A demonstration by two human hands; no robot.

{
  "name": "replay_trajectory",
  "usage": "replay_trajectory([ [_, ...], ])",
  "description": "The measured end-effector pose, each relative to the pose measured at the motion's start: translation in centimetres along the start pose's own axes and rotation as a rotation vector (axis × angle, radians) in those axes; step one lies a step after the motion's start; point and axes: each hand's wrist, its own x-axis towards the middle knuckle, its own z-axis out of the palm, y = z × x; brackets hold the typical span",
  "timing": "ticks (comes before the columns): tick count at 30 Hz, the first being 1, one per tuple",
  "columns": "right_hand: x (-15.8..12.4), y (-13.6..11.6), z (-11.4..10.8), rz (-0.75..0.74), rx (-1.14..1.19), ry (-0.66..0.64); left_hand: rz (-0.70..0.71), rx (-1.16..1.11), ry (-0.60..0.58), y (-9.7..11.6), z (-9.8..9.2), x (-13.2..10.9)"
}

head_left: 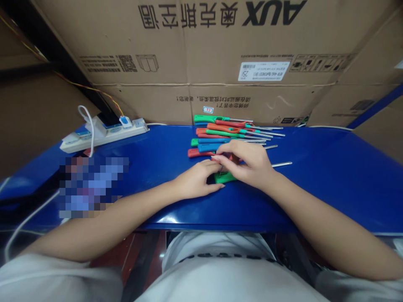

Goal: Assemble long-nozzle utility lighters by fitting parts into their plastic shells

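Observation:
A green long-nosed gas lighter point(225, 178) lies on the blue table in front of me, its metal barrel point(282, 164) pointing right. My left hand point(198, 178) is at its handle end, thumb on the near side and fingers on the far side. Over the middle of this lighter is my right hand point(250, 159), thumb and fingertips pinched together beside the left fingertips. Whatever sits in that pinch is too small and covered to name. Just beyond the hands lie a blue lighter point(208, 147) and a red lighter point(198, 153), both partly covered.
Several more lighters, among them an orange one point(217, 127), are piled toward the back of the blue table point(330, 180). Behind stands a large cardboard box point(126, 96). At left are a white power strip point(110, 136) with cables and a blurred-out object point(94, 186).

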Motion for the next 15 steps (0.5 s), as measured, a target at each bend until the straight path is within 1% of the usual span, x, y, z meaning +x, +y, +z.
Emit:
replay_trajectory([
  [3,0.02,-0.01,0.01,-0.006,0.006,-0.02,-0.013,0.005,-0.005,0.02,-0.05,0.02],
  [6,0.19,-0.11,-0.01,0.06,0.165,-0.097,-0.032,0.025,-0.01,0.08,-0.08,0.05],
  [8,0.29,-0.12,-0.08,0.096,0.239,-0.12,-0.032,0.03,-0.008,0.1,-0.08,0.05],
  [10,0.35,-0.08,-0.17,0.089,0.218,-0.097,-0.023,0.023,-0.004,0.09,-0.04,0.02],
  [15,0.18,-0.1,-0.24,-0.033,0.026,-0.032,-0.029,0.025,-0.007,-0.13,0.13,-0.04],
])
